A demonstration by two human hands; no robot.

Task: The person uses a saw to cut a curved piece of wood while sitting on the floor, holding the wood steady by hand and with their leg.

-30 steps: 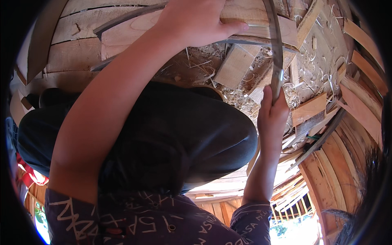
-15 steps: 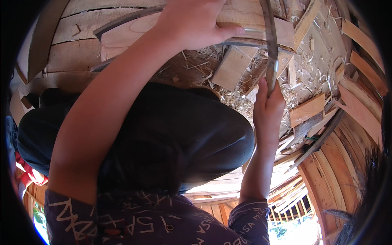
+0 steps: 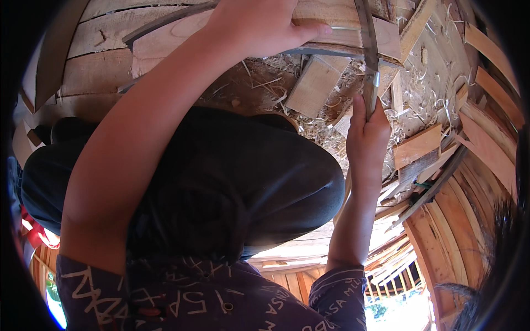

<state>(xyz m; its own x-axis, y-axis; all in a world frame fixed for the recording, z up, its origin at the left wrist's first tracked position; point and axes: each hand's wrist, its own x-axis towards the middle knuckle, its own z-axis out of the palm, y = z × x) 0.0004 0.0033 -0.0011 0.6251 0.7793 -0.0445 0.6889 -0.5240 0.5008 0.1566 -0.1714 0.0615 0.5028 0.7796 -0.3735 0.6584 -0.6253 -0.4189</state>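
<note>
The right hand [image 3: 367,127] is closed round the handle [image 3: 371,98] of a long metal blade [image 3: 370,41], which crosses the board [image 3: 334,14]. This board seems to lie on a plank [image 3: 165,44], toward the plank's right end. The left hand [image 3: 256,25] rests on the board, thumb at its near edge; its fingers are hidden, so I cannot tell their grasp. The board is probably stiff and light, best held flat, away from the blade.
</note>
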